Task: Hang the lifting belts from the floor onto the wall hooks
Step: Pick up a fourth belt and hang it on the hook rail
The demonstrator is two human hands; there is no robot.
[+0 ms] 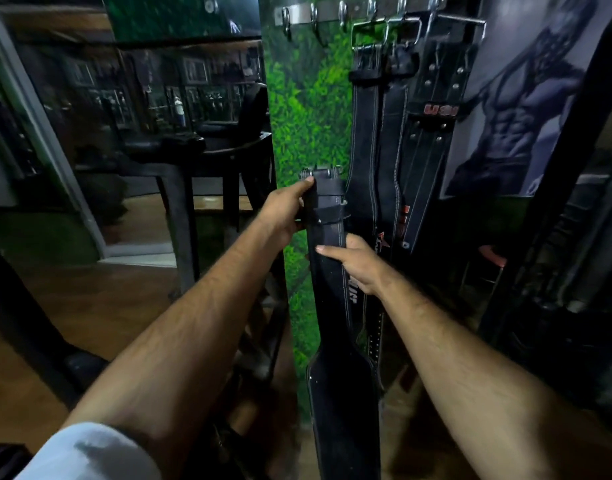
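Observation:
I hold a black leather lifting belt upright in front of the green wall. My left hand grips it just under the metal buckle. My right hand holds its right edge lower down, with the index finger stretched across the leather. The wide end of the belt hangs down toward the floor. High on the wall is a metal rack of hooks; the left hooks are bare. Several black belts hang from the right hooks, just right of the one I hold.
A dark metal gym bench frame with black pads stands to the left, close to my left arm. Mirrors cover the left wall. A poster of a muscular torso hangs on the right. The floor is brown wood.

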